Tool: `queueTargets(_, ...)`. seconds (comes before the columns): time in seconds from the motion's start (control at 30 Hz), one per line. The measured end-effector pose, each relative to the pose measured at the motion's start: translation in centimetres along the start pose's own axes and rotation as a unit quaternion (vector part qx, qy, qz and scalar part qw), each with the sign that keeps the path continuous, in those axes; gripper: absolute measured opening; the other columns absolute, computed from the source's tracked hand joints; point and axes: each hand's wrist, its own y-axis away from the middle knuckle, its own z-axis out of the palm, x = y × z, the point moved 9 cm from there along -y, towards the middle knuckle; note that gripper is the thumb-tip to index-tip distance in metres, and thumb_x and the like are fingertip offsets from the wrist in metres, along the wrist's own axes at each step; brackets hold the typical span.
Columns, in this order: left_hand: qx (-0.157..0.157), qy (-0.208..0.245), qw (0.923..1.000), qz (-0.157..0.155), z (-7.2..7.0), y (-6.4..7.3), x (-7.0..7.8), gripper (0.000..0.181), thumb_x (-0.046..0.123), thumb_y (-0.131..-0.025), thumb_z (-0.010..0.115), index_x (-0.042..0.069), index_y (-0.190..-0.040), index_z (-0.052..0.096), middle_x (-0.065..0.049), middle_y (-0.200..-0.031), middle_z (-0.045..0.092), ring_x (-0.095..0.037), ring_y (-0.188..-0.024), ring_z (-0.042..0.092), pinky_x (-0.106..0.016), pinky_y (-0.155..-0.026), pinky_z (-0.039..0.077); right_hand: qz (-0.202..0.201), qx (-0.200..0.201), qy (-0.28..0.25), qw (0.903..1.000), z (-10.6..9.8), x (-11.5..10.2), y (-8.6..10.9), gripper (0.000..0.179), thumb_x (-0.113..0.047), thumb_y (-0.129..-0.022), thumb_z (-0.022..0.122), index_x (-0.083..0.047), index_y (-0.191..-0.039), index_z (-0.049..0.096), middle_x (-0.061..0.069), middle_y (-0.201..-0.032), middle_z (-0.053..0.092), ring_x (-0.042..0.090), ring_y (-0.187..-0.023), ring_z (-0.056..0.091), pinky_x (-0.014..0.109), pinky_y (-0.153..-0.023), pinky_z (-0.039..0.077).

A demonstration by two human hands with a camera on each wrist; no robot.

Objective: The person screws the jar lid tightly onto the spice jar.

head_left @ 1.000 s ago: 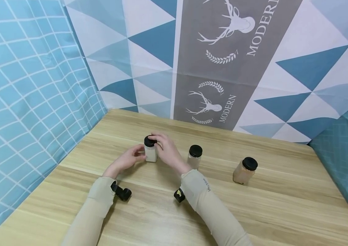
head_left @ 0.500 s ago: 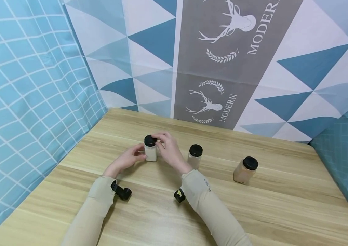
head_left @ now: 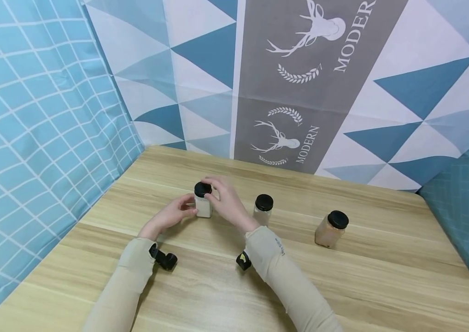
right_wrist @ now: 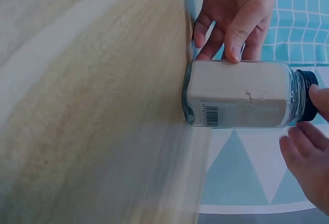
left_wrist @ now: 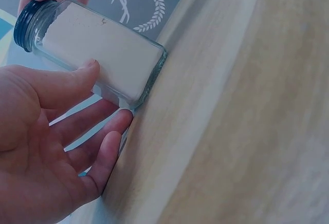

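Observation:
A square glass jar point(head_left: 203, 208) of pale powder stands upright on the wooden table, its black lid point(head_left: 202, 189) in place. My left hand point(head_left: 173, 214) grips the jar's body from the left, thumb on the near side and fingers behind it, as the left wrist view of the jar point(left_wrist: 103, 49) shows. My right hand point(head_left: 228, 203) pinches the black lid between thumb and fingers from the right. In the right wrist view the thumb lies against the lid point(right_wrist: 307, 95), and a barcode label point(right_wrist: 211, 115) shows low on the glass.
A second black-lidded jar point(head_left: 263, 208) stands just right of my right hand, its lower part partly behind the wrist. Farther right is a third jar point(head_left: 329, 232) with tan contents. Patterned cloth walls point(head_left: 201, 83) rise behind the table and along its left side.
My right hand's fingers shift on the lid: they draw back to its right edge half a second ago, then reach over it again. The left hand and the jars stay put.

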Motion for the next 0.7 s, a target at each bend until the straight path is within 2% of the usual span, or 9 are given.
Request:
queueTargets(0.13, 0.001, 0.004, 1.0000, 0.003, 0.0, 0.1, 0.0, 0.055, 0.019, -0.092, 0.053, 0.001, -0.139, 0.030, -0.024, -0.140, 0.034, -0.041, -0.123, 0.039, -0.052, -0.102, 0.032, 0.001, -0.024, -0.006, 0.9997, 0.4, 0.0, -0.1, 0.041, -0.007, -0.089, 0.055, -0.009, -0.130, 0.048, 0.007, -0.133, 0.049, 0.019, -0.122, 0.045, 0.032, -0.103, 0.035)
queueTargets(0.27, 0.003, 0.012, 0.9999, 0.009, 0.0, 0.0, -0.1, 0.053, 0.017, -0.091, 0.054, 0.002, -0.137, 0.033, -0.023, -0.139, 0.036, -0.040, -0.122, 0.041, -0.052, -0.102, 0.031, 0.019, -0.025, -0.019, 0.9993, 0.3, 0.5, 0.0, 0.041, -0.004, -0.090, 0.051, -0.010, -0.130, 0.047, 0.006, -0.132, 0.049, 0.019, -0.120, 0.047, 0.032, -0.101, 0.037)
queueTargets(0.43, 0.000, 0.015, 0.9999, 0.007, 0.1, -0.1, -0.1, 0.053, 0.017, -0.091, 0.054, 0.002, -0.138, 0.033, -0.023, -0.139, 0.036, -0.040, -0.122, 0.042, -0.051, -0.102, 0.032, 0.041, 0.000, -0.031, 0.9987, -0.2, 1.1, 0.2, 0.038, -0.006, -0.090, 0.052, -0.011, -0.128, 0.050, 0.005, -0.126, 0.053, 0.019, -0.113, 0.052, 0.034, -0.097, 0.041)
queueTargets(0.7, 0.001, 0.015, 0.9998, 0.010, 0.0, -0.2, -0.1, 0.054, 0.016, -0.091, 0.055, 0.001, -0.138, 0.032, -0.024, -0.139, 0.036, -0.040, -0.122, 0.041, -0.051, -0.102, 0.033, 0.033, 0.056, -0.024, 0.9976, -1.0, 1.3, 0.4, 0.032, -0.005, -0.087, 0.058, -0.010, -0.119, 0.057, 0.004, -0.110, 0.060, 0.016, -0.102, 0.057, 0.033, -0.094, 0.043)
